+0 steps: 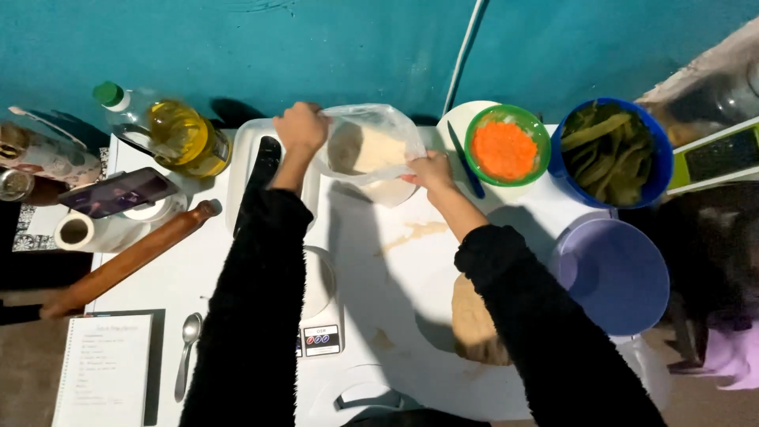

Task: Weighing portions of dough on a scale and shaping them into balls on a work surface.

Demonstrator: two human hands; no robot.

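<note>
While you stood over it, the scene read like this:

Worktop: your white worktop (198, 277) stood against a teal wall (316, 39), smeared with a tan streak near the middle.
Left hand: your left hand (300, 129) was closed on the rim of a clear plastic bag (371, 150) of pale flour, at the far edge.
Right hand: your right hand (431, 170) pinched the bag's other side, holding its mouth apart.
Left side: an oil bottle (178, 134) with a green cap, a phone (118, 192) resting on a paper roll (87, 231), a wooden rolling pin (126, 261), a spoon (188, 348) and a notebook (103, 372).
Middle: a kitchen scale (320, 316) lay under your left sleeve; a brown dough lump (474, 324) sat beside your right sleeve.
Right side: a green bowl (507, 146) of grated carrot, a blue bowl (610, 150) of green vegetables, a lilac lid (617, 273) near you.
</note>
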